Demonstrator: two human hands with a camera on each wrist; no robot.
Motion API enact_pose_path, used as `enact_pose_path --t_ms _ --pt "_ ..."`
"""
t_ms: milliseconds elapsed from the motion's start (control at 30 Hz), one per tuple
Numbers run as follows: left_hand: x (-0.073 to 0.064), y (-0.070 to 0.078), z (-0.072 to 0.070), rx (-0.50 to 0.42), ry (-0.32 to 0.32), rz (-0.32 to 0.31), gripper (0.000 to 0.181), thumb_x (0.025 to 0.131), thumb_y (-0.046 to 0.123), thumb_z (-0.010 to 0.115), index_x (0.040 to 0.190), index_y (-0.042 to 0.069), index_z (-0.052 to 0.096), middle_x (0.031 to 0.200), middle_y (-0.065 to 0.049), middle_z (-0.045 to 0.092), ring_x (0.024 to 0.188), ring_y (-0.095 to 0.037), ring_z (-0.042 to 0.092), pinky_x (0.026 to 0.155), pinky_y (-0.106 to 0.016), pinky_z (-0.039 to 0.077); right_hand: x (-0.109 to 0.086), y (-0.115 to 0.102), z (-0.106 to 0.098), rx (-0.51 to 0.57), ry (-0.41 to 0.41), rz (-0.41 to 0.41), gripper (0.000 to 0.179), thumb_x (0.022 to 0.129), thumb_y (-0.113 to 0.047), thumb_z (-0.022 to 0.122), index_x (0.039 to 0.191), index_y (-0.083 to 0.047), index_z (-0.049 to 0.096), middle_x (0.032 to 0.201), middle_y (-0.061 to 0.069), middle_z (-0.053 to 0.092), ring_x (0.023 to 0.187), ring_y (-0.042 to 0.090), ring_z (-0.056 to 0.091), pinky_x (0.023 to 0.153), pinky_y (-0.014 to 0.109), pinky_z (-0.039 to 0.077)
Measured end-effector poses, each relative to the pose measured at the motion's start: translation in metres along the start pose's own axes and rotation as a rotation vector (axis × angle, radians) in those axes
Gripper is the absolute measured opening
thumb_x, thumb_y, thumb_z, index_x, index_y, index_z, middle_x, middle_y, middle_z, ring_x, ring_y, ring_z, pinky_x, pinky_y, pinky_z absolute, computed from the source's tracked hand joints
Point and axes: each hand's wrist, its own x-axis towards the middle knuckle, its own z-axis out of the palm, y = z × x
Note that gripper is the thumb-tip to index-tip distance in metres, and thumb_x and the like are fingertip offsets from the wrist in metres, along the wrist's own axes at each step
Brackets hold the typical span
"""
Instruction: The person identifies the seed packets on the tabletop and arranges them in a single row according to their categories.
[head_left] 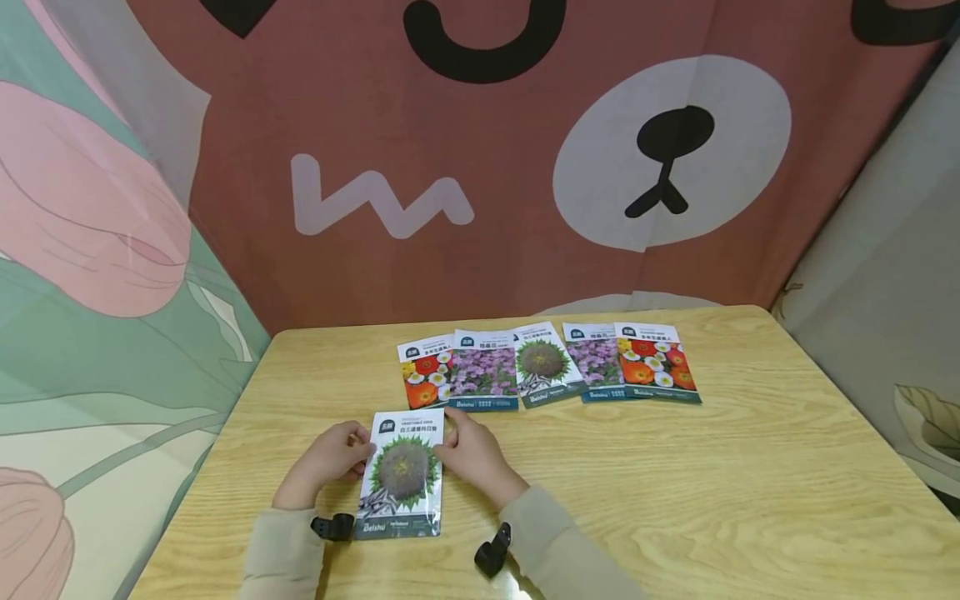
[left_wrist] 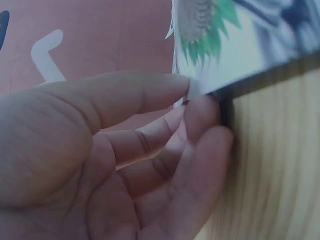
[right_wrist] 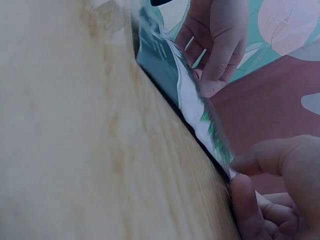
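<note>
A sunflower seed packet [head_left: 405, 475], white with a green-petalled flower head and a dark green foot, lies face up low over the wooden table. At its left edge my left hand [head_left: 333, 454] pinches it; the left wrist view shows the thumb [left_wrist: 155, 92] on the front and fingertips behind the edge. My right hand [head_left: 474, 450] pinches the opposite edge, its thumb and forefinger meeting there in the right wrist view. Part of each hand's fingers is hidden behind the packet [right_wrist: 190, 105].
Several seed packets stand in an overlapping row at the table's back: orange-flower packets [head_left: 426, 372] at both ends, purple-flower packets [head_left: 485, 372], and another sunflower packet [head_left: 544, 362] in the middle. Behind the wooden table [head_left: 720, 483] hangs a brown printed cloth [head_left: 517, 267].
</note>
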Motion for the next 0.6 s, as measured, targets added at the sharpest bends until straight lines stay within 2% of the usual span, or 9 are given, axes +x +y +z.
enact_pose_path --t_ms 100,367,600 --pt "-0.0005 0.0003 -0.0005 0.009 0.004 -0.002 0.01 0.098 0.005 0.062 0.101 -0.004 0.059 0.076 -0.01 0.059 0.065 -0.02 0.059 0.057 -0.032 0.053 0.0004 0.0004 0.0012 -0.033 0.008 -0.01 0.068 0.088 -0.004 0.068 0.15 0.001 0.043 0.062 -0.007 0.055 0.048 0.007 0.042 0.051 0.024 0.038" --pt "-0.0012 0.0016 -0.0021 0.026 0.002 -0.019 0.011 0.098 0.006 0.062 0.102 -0.004 0.059 0.077 -0.01 0.059 0.066 -0.02 0.059 0.057 -0.032 0.053 0.0007 0.0013 0.002 -0.085 0.031 -0.043 0.061 0.089 -0.006 0.071 0.145 0.001 0.05 0.066 -0.008 0.058 0.051 0.007 0.047 0.062 0.028 0.046" --pt "-0.0007 0.0017 -0.001 0.033 0.005 -0.048 0.012 0.098 0.007 0.063 0.102 -0.003 0.058 0.077 -0.011 0.059 0.066 -0.02 0.06 0.057 -0.032 0.054 -0.0001 0.0028 0.0031 -0.1 0.037 -0.047 0.057 0.09 -0.008 0.073 0.142 0.002 0.053 0.066 -0.008 0.056 0.051 0.007 0.046 0.064 0.029 0.047"
